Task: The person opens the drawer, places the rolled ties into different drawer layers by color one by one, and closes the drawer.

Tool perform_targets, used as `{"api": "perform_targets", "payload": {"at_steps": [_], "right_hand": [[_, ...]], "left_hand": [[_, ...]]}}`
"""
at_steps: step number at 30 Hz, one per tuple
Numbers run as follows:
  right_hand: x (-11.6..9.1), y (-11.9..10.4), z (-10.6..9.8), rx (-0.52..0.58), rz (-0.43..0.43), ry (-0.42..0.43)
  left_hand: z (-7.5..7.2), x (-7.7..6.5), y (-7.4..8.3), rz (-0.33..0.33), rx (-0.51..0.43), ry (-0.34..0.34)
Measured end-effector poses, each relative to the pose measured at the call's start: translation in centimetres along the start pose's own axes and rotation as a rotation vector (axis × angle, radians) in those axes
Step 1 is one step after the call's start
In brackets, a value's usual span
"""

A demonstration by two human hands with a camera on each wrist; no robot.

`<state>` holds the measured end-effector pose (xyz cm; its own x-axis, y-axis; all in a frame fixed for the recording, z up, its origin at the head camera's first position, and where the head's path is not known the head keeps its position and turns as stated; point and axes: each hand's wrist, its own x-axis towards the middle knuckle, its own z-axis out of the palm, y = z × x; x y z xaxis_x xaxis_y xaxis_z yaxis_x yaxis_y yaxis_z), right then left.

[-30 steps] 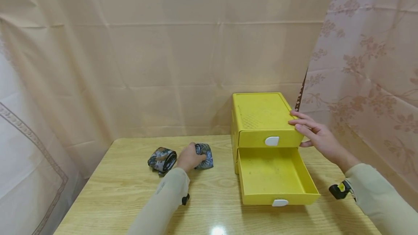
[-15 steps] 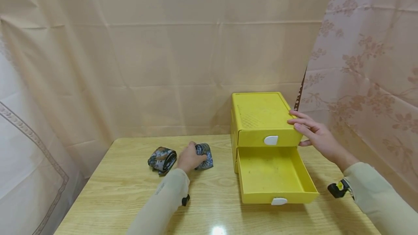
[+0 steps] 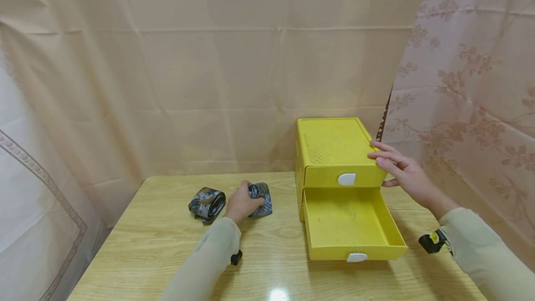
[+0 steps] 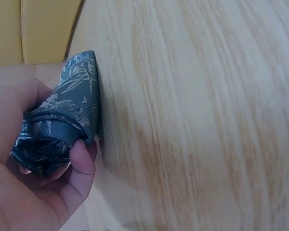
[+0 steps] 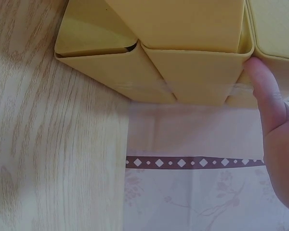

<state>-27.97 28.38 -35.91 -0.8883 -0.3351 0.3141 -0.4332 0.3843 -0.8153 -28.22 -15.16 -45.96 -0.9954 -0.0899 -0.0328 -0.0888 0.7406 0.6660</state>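
My left hand (image 3: 242, 202) grips a rolled blue necktie (image 4: 72, 94) with a pale leaf pattern, fingers and thumb round the roll. In the left wrist view the necktie lies against the table. Left of that hand rests a second roll of camouflage-patterned cloth (image 3: 206, 204). On the right stands a yellow drawer unit (image 3: 334, 140) with white handles; its middle drawer (image 3: 351, 217) is pulled out and bare inside. My right hand (image 3: 411, 178) rests its extended fingers on the unit's upper right edge. In the right wrist view one finger (image 5: 262, 86) touches the yellow corner.
The wooden table (image 3: 267, 254) carries everything. A beige curtain (image 3: 217, 68) hangs behind it and a pink floral curtain (image 3: 472, 82) on the right. The pulled-out drawer juts toward the front of the table.
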Motion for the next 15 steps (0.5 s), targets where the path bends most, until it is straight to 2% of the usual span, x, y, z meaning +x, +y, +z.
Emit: {"api": "perform_targets", "payload": {"at_steps": [8,15], "right_hand": [[-0.02,0.05,-0.01,0.006,-0.004,0.001],[0.01,0.04,0.0,0.003,-0.001,0.005]], "left_hand": [[-0.14,-0.11,0.11,0.026,-0.033,0.003],[-0.74,-0.58,0.11,0.058,-0.057,-0.019]]}}
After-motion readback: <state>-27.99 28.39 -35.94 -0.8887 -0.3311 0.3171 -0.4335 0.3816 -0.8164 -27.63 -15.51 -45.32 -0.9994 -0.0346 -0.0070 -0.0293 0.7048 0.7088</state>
